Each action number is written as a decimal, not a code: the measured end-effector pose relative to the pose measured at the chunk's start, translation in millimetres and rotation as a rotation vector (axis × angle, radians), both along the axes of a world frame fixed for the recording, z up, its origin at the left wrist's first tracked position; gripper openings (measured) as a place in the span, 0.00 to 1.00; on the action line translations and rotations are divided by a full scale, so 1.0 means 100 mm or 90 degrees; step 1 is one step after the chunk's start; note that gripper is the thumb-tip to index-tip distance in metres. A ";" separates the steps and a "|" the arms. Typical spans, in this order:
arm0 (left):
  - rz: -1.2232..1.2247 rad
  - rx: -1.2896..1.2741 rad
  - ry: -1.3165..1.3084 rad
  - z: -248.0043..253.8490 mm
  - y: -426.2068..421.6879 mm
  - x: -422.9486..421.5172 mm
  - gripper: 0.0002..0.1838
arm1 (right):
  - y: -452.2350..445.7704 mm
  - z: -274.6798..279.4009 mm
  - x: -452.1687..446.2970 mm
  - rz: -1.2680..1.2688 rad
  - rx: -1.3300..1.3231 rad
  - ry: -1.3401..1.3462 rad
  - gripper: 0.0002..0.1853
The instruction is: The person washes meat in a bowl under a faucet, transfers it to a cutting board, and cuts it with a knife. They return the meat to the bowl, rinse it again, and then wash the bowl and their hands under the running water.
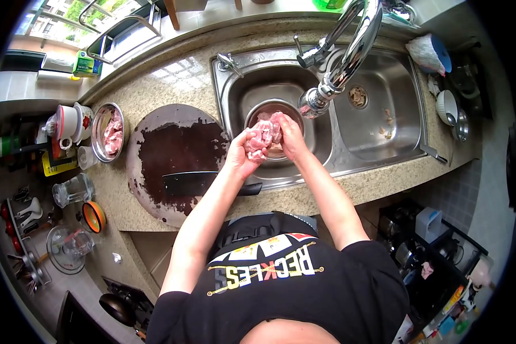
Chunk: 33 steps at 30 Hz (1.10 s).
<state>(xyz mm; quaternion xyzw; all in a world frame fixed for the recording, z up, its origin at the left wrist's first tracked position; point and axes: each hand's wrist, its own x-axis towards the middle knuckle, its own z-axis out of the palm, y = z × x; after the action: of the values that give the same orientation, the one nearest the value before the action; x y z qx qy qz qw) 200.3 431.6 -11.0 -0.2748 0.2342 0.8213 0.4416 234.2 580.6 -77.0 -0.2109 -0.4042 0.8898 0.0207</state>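
Raw pink meat is held in both hands over a round metal bowl in the left sink basin. My left hand cups the meat from the left, fingers curled round it. On the right, my right hand grips a piece of the same meat, its fingers bent over the top. The chrome faucet hangs just right of my hands. More meat lies in the bowl under them, partly hidden.
Left of the sink, a large round cutting board bears a black-handled knife. A steel bowl of meat stands beyond it. Scraps lie in the right basin. Another knife rests at the sink's right edge.
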 end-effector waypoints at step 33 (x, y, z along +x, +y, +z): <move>0.077 0.126 -0.021 0.01 -0.16 -0.32 0.27 | -0.18 -1.44 0.09 0.419 0.911 -0.160 0.13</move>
<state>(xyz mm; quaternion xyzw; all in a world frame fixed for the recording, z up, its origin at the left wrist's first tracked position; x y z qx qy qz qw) 168.3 415.7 -10.2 -0.2566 0.1279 0.8610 0.4202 243.7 562.6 -220.7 -0.1148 -0.9183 0.3442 -0.1583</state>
